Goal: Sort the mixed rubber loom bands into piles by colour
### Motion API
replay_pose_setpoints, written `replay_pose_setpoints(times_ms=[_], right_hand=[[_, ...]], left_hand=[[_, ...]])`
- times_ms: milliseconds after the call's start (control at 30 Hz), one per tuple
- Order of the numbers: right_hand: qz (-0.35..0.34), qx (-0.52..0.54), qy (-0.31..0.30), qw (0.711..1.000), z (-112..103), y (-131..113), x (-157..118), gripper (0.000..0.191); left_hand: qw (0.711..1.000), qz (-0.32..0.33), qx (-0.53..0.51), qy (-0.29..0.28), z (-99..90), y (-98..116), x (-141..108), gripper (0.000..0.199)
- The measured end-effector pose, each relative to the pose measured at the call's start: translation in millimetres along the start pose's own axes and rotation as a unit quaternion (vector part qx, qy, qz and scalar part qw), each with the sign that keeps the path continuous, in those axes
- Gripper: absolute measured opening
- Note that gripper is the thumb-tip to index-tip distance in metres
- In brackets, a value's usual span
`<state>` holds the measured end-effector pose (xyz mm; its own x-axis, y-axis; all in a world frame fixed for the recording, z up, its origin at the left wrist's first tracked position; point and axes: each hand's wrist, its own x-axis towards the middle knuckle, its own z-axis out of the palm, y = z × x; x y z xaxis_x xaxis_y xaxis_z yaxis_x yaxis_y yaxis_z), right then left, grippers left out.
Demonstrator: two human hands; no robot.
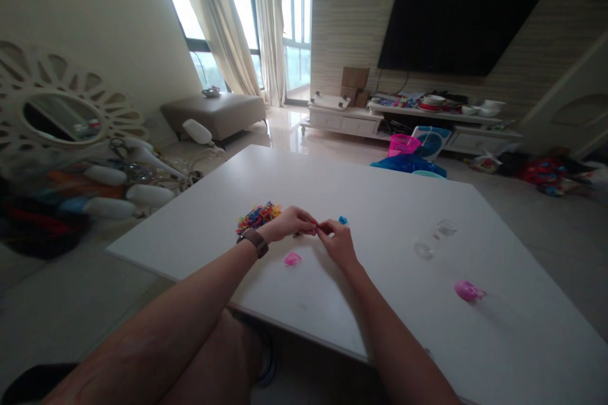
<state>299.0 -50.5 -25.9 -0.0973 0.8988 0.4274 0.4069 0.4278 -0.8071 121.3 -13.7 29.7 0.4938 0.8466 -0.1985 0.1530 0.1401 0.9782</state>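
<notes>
My left hand (295, 221), with a brown band at the wrist, meets my right hand (336, 239) above the white table (370, 196). Fingertips of both hands are pinched together on something too small to make out. Just behind my left hand lies a pile of small multicoloured plastic pieces (256, 216). A pink plastic piece (292, 259) rests on the table in front of my hands. Beyond my right fingers sits a small blue piece (342, 220). A little dark thing under my left hand is mostly hidden.
Two clear plastic pieces, one a round cup (446, 227) and one a ring (424, 250), lie on the right of the table. Nearer stands a pink rounded piece (468, 291). Past the far edge are a pink basket (403, 145) and a blue bag (403, 164).
</notes>
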Motion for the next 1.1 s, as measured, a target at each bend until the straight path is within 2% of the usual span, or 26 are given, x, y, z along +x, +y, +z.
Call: replay_pose_setpoints(times_ms=[167, 400, 600, 733, 900, 967, 1100], right_hand=[[0.016, 0.026, 0.018, 0.999, 1, -2, -1, 0.011], [0.003, -0.007, 0.025, 1.000, 5, 1, -2, 0.012], [-0.016, -0.028, 0.006, 0.999, 6, 5, -4, 0.011], [-0.001, -0.030, 0.017, 0.999, 7, 7, -6, 0.012], [-0.032, -0.072, -0.028, 0.996, 12, 14, -6, 0.014], [-0.050, -0.088, -0.039, 0.994, 18, 16, -3, 0.013], [-0.061, -0.073, -0.059, 0.994, 35, 16, 6, 0.009]], left_hand=[[1.000, -0.003, 0.009, 0.015, -6.7, 1, -3, 0.028], [0.992, -0.065, -0.110, 0.009, 0.4, -9, 1, 0.031], [0.997, -0.040, -0.046, 0.038, -0.4, -7, 0, 0.018], [0.993, -0.031, -0.031, 0.108, -16.2, -4, 1, 0.013], [0.974, -0.006, -0.008, 0.228, -33.8, 1, -1, 0.009], [0.968, 0.004, 0.034, 0.249, -35.2, 3, -1, 0.007], [0.964, 0.016, 0.085, 0.251, -32.5, 5, -1, 0.008]])
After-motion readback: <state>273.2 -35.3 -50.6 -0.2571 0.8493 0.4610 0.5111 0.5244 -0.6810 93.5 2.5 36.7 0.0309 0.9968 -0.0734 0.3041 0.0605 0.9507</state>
